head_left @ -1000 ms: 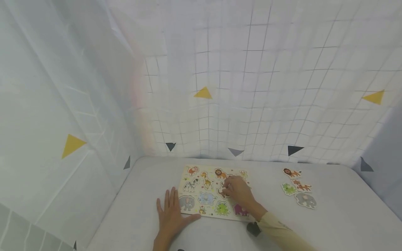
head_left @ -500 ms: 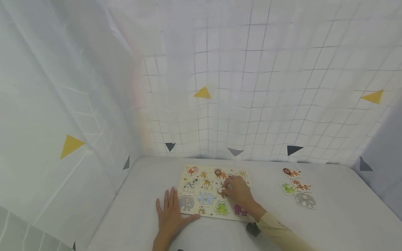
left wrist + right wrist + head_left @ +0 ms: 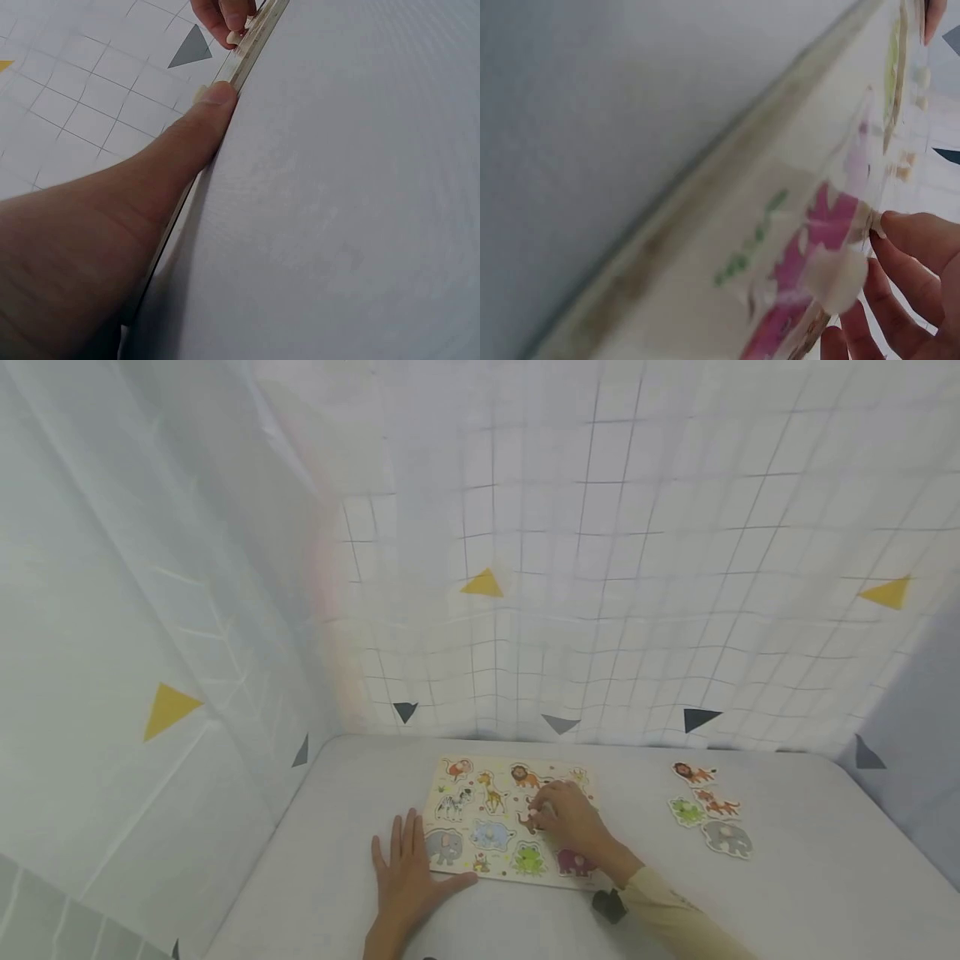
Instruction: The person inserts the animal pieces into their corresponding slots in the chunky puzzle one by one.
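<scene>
A wooden animal peg puzzle board (image 3: 495, 867) lies on the table in the head view. My left hand (image 3: 405, 872) rests spread at the board's left front corner, its thumb along the front edge. The left wrist view shows that thumb (image 3: 214, 97) against the board's rim. Over the right half of the board, my right hand (image 3: 577, 825) pinches the knob of a brown animal puzzle piece (image 3: 527, 823), which my fingers partly cover. Thumb and forefinger (image 3: 900, 232) meet at a small knob in the right wrist view, beyond the purple piece (image 3: 810, 255).
To the right lie several loose cut-outs: a lion (image 3: 693, 773), a tiger (image 3: 717, 805), a green frog-like one (image 3: 686, 811) and an elephant (image 3: 727, 839). A white gridded curtain (image 3: 555, 635) hangs behind the table. A dark object (image 3: 609, 906) sits by the right wrist.
Both hands keep nearly the same places; the right hand stays at the brown piece with only a slight shift. The head view drifts a little.
</scene>
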Demonstrator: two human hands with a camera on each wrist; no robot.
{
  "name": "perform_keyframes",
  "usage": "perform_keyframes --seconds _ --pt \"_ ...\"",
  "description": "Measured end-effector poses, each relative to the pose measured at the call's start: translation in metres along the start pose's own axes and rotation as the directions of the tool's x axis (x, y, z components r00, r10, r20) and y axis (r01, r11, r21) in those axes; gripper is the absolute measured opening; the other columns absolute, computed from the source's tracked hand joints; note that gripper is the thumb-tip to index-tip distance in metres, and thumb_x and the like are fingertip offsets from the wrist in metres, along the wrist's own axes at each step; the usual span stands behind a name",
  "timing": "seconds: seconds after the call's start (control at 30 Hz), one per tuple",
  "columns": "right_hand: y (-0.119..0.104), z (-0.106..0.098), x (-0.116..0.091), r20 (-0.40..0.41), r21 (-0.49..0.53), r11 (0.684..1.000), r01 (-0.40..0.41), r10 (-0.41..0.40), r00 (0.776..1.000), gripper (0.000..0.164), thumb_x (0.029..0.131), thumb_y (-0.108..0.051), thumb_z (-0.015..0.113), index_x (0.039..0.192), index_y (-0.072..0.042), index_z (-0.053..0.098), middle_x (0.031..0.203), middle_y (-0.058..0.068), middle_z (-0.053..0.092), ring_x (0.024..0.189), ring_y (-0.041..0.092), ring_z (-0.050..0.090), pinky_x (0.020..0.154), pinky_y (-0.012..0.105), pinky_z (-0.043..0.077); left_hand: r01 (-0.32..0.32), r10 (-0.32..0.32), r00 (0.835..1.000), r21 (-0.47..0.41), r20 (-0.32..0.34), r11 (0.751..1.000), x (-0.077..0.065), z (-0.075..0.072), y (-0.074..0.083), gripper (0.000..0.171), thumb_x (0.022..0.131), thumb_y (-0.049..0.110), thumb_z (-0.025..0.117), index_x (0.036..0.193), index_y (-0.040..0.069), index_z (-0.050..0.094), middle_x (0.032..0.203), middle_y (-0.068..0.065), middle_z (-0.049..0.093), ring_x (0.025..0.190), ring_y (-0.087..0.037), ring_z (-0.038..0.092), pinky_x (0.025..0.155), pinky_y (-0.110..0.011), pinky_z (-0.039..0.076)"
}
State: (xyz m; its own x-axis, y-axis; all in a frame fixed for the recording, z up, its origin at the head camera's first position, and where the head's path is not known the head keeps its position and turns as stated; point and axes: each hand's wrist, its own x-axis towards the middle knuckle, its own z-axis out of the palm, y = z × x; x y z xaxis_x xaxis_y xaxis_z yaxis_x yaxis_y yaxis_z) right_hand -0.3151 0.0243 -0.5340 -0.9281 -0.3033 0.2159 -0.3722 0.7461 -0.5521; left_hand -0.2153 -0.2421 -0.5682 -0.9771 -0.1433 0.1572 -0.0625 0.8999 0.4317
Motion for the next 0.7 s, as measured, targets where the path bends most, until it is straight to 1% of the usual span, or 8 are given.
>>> perform_keyframes --seconds 0.07,0.13,0.2,0.33,0.4,0.5,0.57,0.7 --pt "0.0 -0.003 0.0 0.01 0.021 1.0 0.011 -0.011 1.0 0.008 0.088 -0.009 0.074 0.09 -0.016 0.075 0.114 0.009 0.075 0.119 0.034 0.062 0.109 0.055 0.05 -0.001 0.001 1.0 -0.001 -0.001 1.0 0.0 -0.001 0.0 0.14 0.061 0.085 0.076 0.16 0.0 0.027 0.171 -0.02 0.024 0.159 -0.045 0.018 0.126 -0.072 0.002" --pt "0.003 -0.005 -0.001 0.025 0.049 0.999 0.017 -0.018 1.0 0.011 0.089 -0.006 0.07 0.092 -0.015 0.076 0.113 0.008 0.074 0.116 0.033 0.063 0.106 0.055 0.05 -0.001 0.001 1.0 -0.004 0.001 1.0 0.0 -0.001 0.001 0.14 0.06 0.085 0.076 0.16 -0.001 0.027 0.171 -0.02 0.024 0.159 -0.045 0.018 0.126 -0.073 0.002" --pt "0.006 -0.009 -0.001 0.034 0.071 0.997 0.018 -0.021 0.999 0.014 0.091 -0.003 0.067 0.095 -0.014 0.075 0.114 0.007 0.074 0.116 0.032 0.064 0.106 0.054 0.051 0.005 -0.005 1.0 -0.003 0.013 1.0 0.0 -0.002 0.002 0.141 0.061 0.086 0.075 0.161 0.0 0.026 0.171 -0.02 0.023 0.159 -0.045 0.018 0.126 -0.073 0.002" --pt "0.017 -0.019 -0.002 0.034 0.079 0.997 -0.018 0.016 0.999 0.015 0.096 -0.004 0.063 0.103 -0.013 0.072 0.12 0.009 0.073 0.121 0.034 0.064 0.109 0.055 0.05 0.016 -0.016 0.999 -0.003 0.031 1.0 -0.002 -0.002 0.004 0.14 0.061 0.086 0.074 0.161 0.0 0.025 0.172 -0.019 0.022 0.16 -0.044 0.017 0.126 -0.073 0.002" --pt "0.023 -0.028 -0.002 0.015 0.072 0.996 -0.044 0.043 0.999 0.014 0.097 -0.005 0.062 0.105 -0.01 0.072 0.122 0.013 0.072 0.125 0.038 0.063 0.112 0.058 0.047 0.014 -0.014 0.999 0.001 0.031 1.0 -0.002 -0.001 0.004 0.14 0.062 0.086 0.074 0.161 0.0 0.025 0.172 -0.019 0.022 0.16 -0.044 0.017 0.126 -0.073 0.002" --pt "0.034 -0.042 -0.003 -0.013 0.077 0.995 -0.069 0.07 0.997 0.015 0.097 -0.003 0.062 0.107 -0.005 0.072 0.125 0.02 0.07 0.124 0.043 0.061 0.11 0.061 0.047 0.007 -0.007 1.0 0.007 0.026 1.0 -0.001 0.0 0.002 0.14 0.062 0.086 0.073 0.161 0.0 0.025 0.172 -0.019 0.022 0.16 -0.044 0.017 0.126 -0.072 0.003" --pt "0.041 -0.052 -0.004 -0.036 0.055 0.996 -0.069 0.071 0.997 0.014 0.096 -0.003 0.062 0.106 -0.004 0.072 0.124 0.023 0.07 0.121 0.045 0.062 0.107 0.061 0.049 -0.001 0.001 1.0 0.014 0.02 1.0 0.0 0.0 0.001 0.14 0.062 0.087 0.073 0.161 0.0 0.025 0.172 -0.019 0.022 0.16 -0.044 0.017 0.127 -0.072 0.003" --pt "0.06 -0.068 -0.007 -0.09 -0.011 0.999 -0.051 0.05 0.995 0.014 0.094 -0.002 0.063 0.105 -0.002 0.071 0.12 0.025 0.07 0.115 0.045 0.063 0.101 0.062 0.051 -0.011 0.011 1.0 0.019 0.003 1.0 0.001 0.001 -0.001 0.14 0.062 0.087 0.073 0.161 0.001 0.025 0.171 -0.018 0.023 0.159 -0.044 0.018 0.126 -0.072 0.004"
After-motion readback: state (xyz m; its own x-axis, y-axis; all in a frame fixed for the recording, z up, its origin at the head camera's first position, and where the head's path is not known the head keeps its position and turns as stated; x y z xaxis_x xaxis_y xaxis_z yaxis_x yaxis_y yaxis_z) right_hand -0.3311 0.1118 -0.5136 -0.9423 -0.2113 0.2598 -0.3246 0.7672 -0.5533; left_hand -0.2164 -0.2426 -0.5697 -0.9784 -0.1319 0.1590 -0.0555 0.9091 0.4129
